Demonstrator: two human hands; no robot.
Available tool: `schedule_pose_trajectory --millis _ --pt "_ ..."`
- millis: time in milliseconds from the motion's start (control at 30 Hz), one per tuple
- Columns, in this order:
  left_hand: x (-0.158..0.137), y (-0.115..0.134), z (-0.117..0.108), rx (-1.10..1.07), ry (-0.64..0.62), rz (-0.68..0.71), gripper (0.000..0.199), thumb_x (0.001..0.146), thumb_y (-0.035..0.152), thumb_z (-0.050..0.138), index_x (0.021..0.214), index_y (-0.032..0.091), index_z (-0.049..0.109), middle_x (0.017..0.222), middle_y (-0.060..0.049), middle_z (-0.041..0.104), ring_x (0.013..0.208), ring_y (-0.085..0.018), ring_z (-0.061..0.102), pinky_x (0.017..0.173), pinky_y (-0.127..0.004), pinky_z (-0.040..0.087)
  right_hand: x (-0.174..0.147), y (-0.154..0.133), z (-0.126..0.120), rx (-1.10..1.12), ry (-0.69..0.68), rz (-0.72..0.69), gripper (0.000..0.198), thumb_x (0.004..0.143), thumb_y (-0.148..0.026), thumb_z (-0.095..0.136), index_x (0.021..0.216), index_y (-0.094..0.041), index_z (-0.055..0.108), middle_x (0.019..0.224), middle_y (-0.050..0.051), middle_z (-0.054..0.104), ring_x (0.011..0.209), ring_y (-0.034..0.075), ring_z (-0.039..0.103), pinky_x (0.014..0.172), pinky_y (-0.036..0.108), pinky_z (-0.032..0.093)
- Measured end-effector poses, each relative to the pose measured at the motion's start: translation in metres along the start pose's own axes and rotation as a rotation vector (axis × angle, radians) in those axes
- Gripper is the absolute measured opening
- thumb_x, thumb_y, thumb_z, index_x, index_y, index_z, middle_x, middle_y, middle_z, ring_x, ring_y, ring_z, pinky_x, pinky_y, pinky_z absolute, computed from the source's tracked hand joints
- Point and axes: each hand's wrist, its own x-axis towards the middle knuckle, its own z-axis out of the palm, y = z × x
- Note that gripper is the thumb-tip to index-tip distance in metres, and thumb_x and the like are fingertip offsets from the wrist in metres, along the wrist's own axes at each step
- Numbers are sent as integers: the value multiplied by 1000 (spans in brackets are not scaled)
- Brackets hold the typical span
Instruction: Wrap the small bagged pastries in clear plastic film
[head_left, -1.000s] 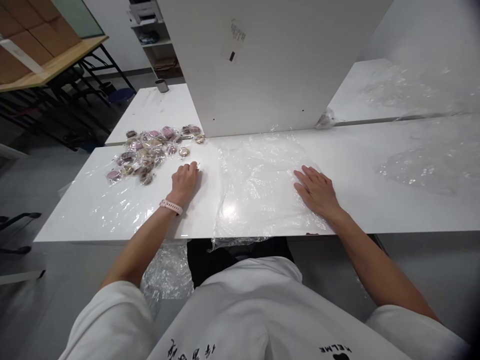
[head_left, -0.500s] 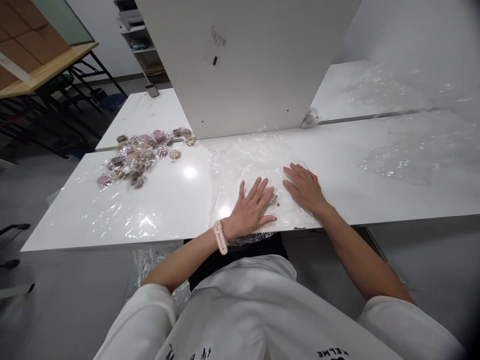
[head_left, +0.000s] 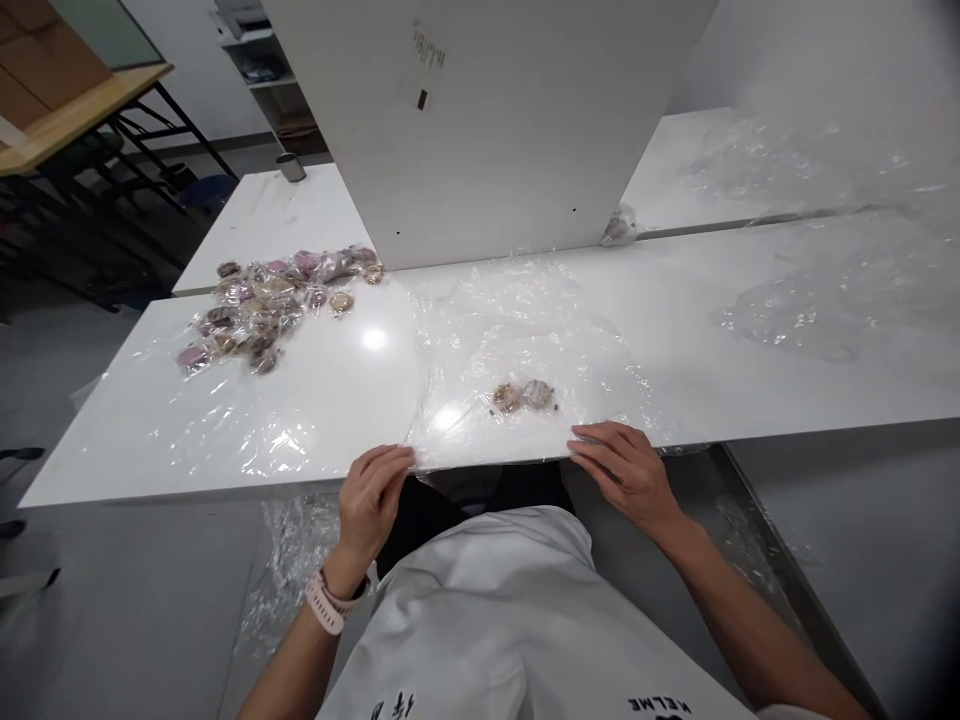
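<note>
A clear plastic sheet (head_left: 517,310) lies wrinkled on the white table, reaching its front edge. Two small wrapped pieces, a golden-brown one (head_left: 506,397) and a pale round one (head_left: 538,394), show near the front middle of the sheet; whether they lie on or under it I cannot tell. At the sheet's front left corner, the fingers of my left hand (head_left: 371,500) are closed on the plastic. My right hand (head_left: 622,470) touches the sheet near the front edge, its fingers stretched out and slightly apart.
Several wrapped round pieces (head_left: 262,310) are heaped on the table's left side. A white upright panel (head_left: 495,130) stands behind the sheet. More crumpled plastic film (head_left: 802,310) covers the right side. A metal cup (head_left: 290,168) stands at the back left.
Both hands were flat on the sheet, and have come back to the table's front edge. My left hand moved left and closed on the plastic. The two small pieces are now uncovered.
</note>
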Motion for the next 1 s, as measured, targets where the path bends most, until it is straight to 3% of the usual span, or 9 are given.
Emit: schedule_pose_trajectory --millis 167,333,433,500,533,633,733,833,1000 --pt "34 -8 -26 -57 30 -194 9 93 28 65 88 24 72 82 0 76 88 -20 70 97 -42 56 30 -7 -14 64 -66 19 13 100 -16 52 95 -23 62 100 4 75 102 22 66 92 38 47" --pt "83 -22 -31 67 -97 -470 18 90 35 63 91 20 73 74 -2 71 75 -22 67 87 -45 54 97 6 -22 114 -347 243 23 103 -34 46 91 -22 62 80 1 70 70 17 61 69 31 43" --pt "100 -10 -15 327 134 -353 26 88 23 62 112 17 69 98 -10 73 100 -31 66 102 -61 42 134 16 -9 113 -521 391 23 99 -39 51 92 -22 64 74 0 68 66 16 59 63 28 37" --pt "99 10 3 310 329 -180 33 89 16 58 121 19 64 114 -13 70 114 -32 62 103 -59 43 148 20 3 50 -601 428 21 97 -37 52 89 -22 65 74 0 68 69 16 59 63 28 35" --pt "95 22 14 219 344 -68 34 91 13 55 123 22 62 114 -12 71 114 -29 63 100 -54 47 152 21 8 19 -632 434 21 97 -36 53 89 -21 66 75 0 69 70 17 59 63 29 35" --pt "83 54 50 -86 -13 205 42 97 11 45 136 25 53 123 -10 70 122 -24 63 100 -45 53 153 21 18 -66 -647 432 22 98 -36 53 90 -21 67 82 3 71 75 19 61 64 30 36" --pt "81 61 77 -75 -291 191 50 100 21 47 149 17 39 152 -19 51 146 -31 44 113 -52 46 144 15 16 -256 -436 316 20 98 -28 53 98 -17 70 99 12 73 89 26 63 71 36 41" --pt "88 46 89 -51 -373 148 54 99 23 50 151 16 36 155 -19 47 147 -32 42 117 -54 41 127 3 10 -326 -181 116 26 101 -20 45 105 -15 71 104 15 73 96 29 63 80 41 44" --pt "105 27 91 -100 -362 105 39 98 15 48 137 21 48 136 -14 64 126 -26 61 102 -46 50 100 -4 24 -27 -225 -42 40 103 -39 49 137 -20 58 130 12 67 118 26 60 97 41 48"
